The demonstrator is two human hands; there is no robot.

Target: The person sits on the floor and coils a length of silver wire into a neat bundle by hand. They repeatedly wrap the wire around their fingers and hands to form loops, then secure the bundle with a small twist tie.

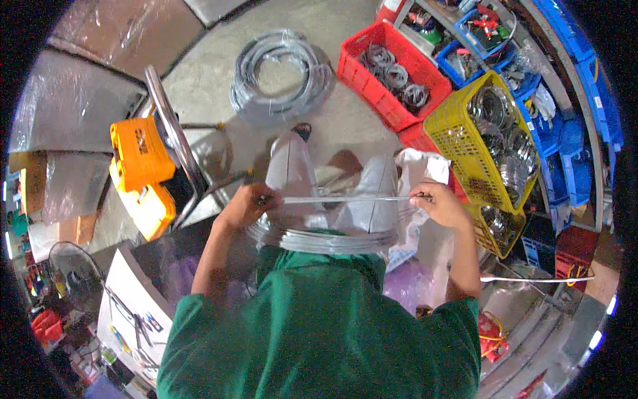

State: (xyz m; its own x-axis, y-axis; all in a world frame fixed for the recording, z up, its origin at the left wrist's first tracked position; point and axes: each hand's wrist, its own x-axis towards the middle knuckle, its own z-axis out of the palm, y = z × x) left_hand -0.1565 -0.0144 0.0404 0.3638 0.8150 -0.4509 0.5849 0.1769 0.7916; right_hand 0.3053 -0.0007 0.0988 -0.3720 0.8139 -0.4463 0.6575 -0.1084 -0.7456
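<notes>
A thin grey strand (345, 199), wire or cable, runs nearly straight from side to side above my lap. My left hand (249, 205) is closed around its left end, and a small dark tip shows at the fingers. At the right end, my right hand (435, 201) pinches the strand between thumb and fingers. Below it, a loose coil of the same grey strand (339, 242) lies across my lap against my green shirt. Both forearms are bent inward, with the hands at about the same height.
A larger grey coil (282, 110) lies on the floor ahead. Far right stand a red crate (369, 93) and a yellow crate (458, 149) with coiled pieces, before shelves of blue bins (578, 153). An orange-yellow machine (141, 156) with a metal bar stands at left, near wrapped boxes (83, 100).
</notes>
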